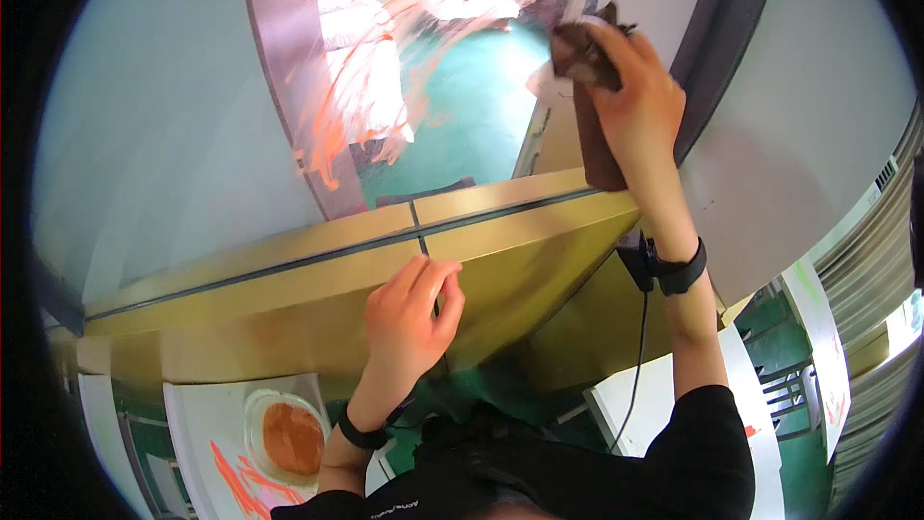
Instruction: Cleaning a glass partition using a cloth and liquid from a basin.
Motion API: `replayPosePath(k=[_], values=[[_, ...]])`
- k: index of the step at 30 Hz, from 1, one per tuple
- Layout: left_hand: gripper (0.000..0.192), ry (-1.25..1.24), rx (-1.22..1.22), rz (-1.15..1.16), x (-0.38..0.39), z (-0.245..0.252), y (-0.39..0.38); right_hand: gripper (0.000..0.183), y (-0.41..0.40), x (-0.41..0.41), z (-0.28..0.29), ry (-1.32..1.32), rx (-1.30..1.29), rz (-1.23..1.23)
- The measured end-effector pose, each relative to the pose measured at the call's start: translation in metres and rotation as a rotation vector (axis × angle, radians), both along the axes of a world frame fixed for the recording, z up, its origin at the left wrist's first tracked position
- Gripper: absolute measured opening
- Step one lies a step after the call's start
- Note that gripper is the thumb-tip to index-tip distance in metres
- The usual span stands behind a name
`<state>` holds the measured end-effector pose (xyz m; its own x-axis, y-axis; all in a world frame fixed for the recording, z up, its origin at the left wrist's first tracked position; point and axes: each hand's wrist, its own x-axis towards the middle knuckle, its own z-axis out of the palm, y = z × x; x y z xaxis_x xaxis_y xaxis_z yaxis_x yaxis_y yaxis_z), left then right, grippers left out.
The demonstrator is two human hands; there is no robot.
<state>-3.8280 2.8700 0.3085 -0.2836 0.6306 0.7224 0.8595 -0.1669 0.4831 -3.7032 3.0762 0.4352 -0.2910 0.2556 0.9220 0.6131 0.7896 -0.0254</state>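
Note:
My right hand (635, 101) is raised at the upper right and grips a crumpled dark brown cloth (586, 54) against a glass pane (469, 101). Orange-red smears (332, 133) streak the glass to the left of the cloth. Below the pane, my left hand (413, 310) hovers near the gold-coloured ledge (361, 260), its fingers loosely curled, with nothing seen in it. Both wrists wear black bands.
At the lower left a white table (202, 412) bears orange-red marks and a round container (292, 440) of orange-brown contents. A black cable (639, 368) hangs near my right forearm. Another white table (628, 404) and a chair (798, 397) stand at right.

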Motion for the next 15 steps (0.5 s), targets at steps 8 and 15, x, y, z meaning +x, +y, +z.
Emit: replayPosePath(k=[8,15], values=[[0.01,0.066,-0.083,-0.048,0.011,0.003,0.006,0.052,-0.03,-0.04,-0.006,-0.232,0.125,0.136],[0.011,-0.085,-0.114,0.039,0.008,-0.002,-0.011,0.044,-0.001,-0.023,0.039,0.171,0.234,0.103]])
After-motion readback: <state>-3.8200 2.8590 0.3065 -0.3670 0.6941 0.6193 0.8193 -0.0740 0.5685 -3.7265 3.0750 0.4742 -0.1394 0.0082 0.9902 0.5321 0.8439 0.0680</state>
